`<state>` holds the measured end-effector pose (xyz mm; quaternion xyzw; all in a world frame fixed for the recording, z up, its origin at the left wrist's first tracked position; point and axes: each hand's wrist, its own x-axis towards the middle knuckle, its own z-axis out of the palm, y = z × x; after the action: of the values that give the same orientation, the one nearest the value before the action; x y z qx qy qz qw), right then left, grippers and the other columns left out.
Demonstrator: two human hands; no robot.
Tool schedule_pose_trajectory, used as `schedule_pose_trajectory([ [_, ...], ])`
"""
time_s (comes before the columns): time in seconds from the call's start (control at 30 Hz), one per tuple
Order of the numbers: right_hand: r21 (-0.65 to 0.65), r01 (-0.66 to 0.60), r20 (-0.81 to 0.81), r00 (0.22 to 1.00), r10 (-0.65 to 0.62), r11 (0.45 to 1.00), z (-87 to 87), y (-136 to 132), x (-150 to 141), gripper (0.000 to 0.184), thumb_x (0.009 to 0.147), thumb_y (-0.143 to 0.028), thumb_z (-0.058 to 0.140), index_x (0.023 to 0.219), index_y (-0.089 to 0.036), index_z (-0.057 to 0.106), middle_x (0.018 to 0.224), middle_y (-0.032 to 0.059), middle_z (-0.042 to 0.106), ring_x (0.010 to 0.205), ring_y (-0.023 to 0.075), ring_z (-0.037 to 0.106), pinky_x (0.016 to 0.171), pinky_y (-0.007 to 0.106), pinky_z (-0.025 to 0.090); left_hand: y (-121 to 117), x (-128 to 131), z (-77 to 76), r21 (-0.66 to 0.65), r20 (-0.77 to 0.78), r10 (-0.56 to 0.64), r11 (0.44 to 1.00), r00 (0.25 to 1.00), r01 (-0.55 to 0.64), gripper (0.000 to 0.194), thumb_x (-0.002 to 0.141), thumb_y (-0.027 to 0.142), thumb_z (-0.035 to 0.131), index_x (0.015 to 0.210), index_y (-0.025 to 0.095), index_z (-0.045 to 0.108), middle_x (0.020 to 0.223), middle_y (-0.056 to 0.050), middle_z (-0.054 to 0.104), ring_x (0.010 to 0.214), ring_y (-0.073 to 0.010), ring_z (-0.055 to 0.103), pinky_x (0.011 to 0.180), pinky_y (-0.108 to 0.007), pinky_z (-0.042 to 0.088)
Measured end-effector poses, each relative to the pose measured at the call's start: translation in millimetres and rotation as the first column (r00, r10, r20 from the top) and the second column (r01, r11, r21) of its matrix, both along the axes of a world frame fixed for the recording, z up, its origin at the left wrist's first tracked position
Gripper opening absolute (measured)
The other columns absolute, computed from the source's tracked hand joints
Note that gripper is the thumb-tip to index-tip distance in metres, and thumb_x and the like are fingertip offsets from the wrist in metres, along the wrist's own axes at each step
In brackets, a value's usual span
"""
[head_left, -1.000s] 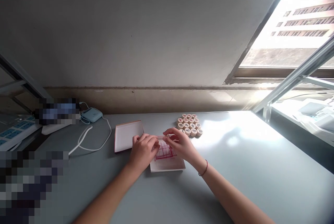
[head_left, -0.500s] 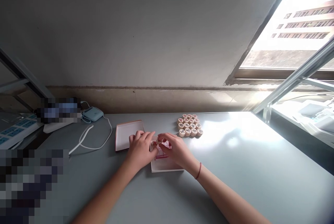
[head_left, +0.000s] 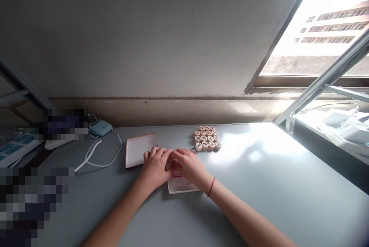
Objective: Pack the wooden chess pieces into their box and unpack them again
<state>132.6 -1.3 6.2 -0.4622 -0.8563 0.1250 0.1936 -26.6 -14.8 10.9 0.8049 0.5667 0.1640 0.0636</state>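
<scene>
Bent fingers of the left hand (head_left: 155,168) and right hand (head_left: 188,166) meet above a shallow white box (head_left: 184,189); whether they grip a piece between them cannot be told, the fingertips being partly hidden. Directly below the fingers, pink lines (head_left: 177,176) mark part of the box's interior. Beyond and to the right of the right fingers, pale round discs (head_left: 204,138) stand in close rows, red characters farther off, black ones nearer. Just left of the left fingers, a second open tray (head_left: 140,149) rests on the grey table (head_left: 161,220).
</scene>
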Motion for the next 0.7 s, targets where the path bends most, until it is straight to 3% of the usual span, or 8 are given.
schedule_pose_trajectory([
  [0.1, -0.068, 0.014, -0.110, 0.994, -0.021, 0.998, 7.9, 8, 12, 0.020, 0.083, -0.012, 0.054, 0.098, -0.022, 0.062, 0.088, 0.0027, 0.064, 0.068, 0.0133, 0.057, 0.060, 0.023, 0.039, 0, 1, -0.2, -0.003, -0.011, 0.022, 1.000, 1.000, -0.022, 0.036, 0.079, 0.025, 0.057, 0.115, 0.028, 0.060, 0.108, -0.005, 0.067, 0.102, -0.0271, 0.053, 0.078, -0.039, 0.036],
  [0.17, -0.086, 0.091, -0.153, 0.983, -0.104, 0.992, 15.5, 22, 25, 0.018, 0.084, -0.015, 0.052, 0.097, -0.021, 0.062, 0.091, 0.0034, 0.065, 0.068, 0.0129, 0.058, 0.060, 0.022, 0.040, 2, 2, -0.9, 0.007, -0.014, 0.025, 1.000, 1.000, -0.025, 0.030, 0.083, 0.029, 0.057, 0.112, 0.028, 0.061, 0.112, -0.005, 0.066, 0.103, -0.0264, 0.053, 0.078, -0.039, 0.036],
  [0.23, -0.060, 0.253, -0.085, 0.963, -0.257, 0.966, 23.7, 44, 41, 0.016, 0.085, -0.018, 0.050, 0.092, -0.020, 0.064, 0.091, 0.0048, 0.066, 0.075, 0.0147, 0.060, 0.064, 0.023, 0.041, 3, 4, -1.8, 0.018, -0.008, 0.021, 1.000, 1.000, -0.021, 0.025, 0.085, 0.028, 0.055, 0.108, 0.027, 0.063, 0.111, -0.004, 0.067, 0.101, -0.0249, 0.054, 0.079, -0.038, 0.035],
  [0.3, -0.047, 0.457, 0.087, 0.888, -0.452, 0.888, 30.5, 69, 55, 0.020, 0.086, -0.022, 0.048, 0.095, -0.022, 0.065, 0.097, 0.0051, 0.067, 0.085, 0.0164, 0.061, 0.067, 0.023, 0.040, 3, 6, -2.4, 0.030, 0.004, 0.010, 0.999, 1.000, -0.010, 0.022, 0.086, 0.022, 0.053, 0.105, 0.026, 0.064, 0.105, -0.003, 0.069, 0.098, -0.0231, 0.055, 0.078, -0.038, 0.033],
  [0.37, -0.065, 0.529, 0.153, 0.843, -0.515, 0.846, 34.1, 93, 65, 0.022, 0.086, -0.024, 0.048, 0.098, -0.020, 0.066, 0.099, 0.0084, 0.067, 0.085, 0.0195, 0.062, 0.063, 0.024, 0.040, 3, 7, -3.0, 0.056, 0.010, -0.005, 0.998, 1.000, 0.004, 0.022, 0.086, 0.017, 0.051, 0.102, 0.026, 0.063, 0.101, -0.003, 0.071, 0.096, -0.0219, 0.056, 0.077, -0.037, 0.032],
  [0.5, -0.138, 0.577, 0.272, 0.804, -0.529, 0.805, 32.7, 127, 73, 0.017, 0.077, -0.023, 0.060, 0.091, -0.018, 0.068, 0.090, 0.0118, 0.069, 0.078, 0.0230, 0.065, 0.058, 0.026, 0.041, 1, 6, -3.8, 0.095, 0.007, -0.027, 0.995, 1.000, 0.026, 0.022, 0.085, 0.015, 0.049, 0.099, 0.026, 0.063, 0.098, -0.002, 0.072, 0.094, -0.0213, 0.057, 0.076, -0.037, 0.031],
  [0.7, -0.197, 0.570, 0.353, 0.800, -0.485, 0.798, 26.7, 147, 73, 0.023, 0.066, -0.015, 0.070, 0.089, -0.016, 0.069, 0.090, 0.0131, 0.068, 0.082, 0.0246, 0.066, 0.064, 0.029, 0.048, 1, 6, 1.4, 0.119, 0.010, -0.002, 0.993, 1.000, 0.001, 0.024, 0.084, 0.025, 0.056, 0.106, 0.025, 0.064, 0.107, -0.005, 0.068, 0.099, -0.0244, 0.055, 0.080, -0.040, 0.035],
])
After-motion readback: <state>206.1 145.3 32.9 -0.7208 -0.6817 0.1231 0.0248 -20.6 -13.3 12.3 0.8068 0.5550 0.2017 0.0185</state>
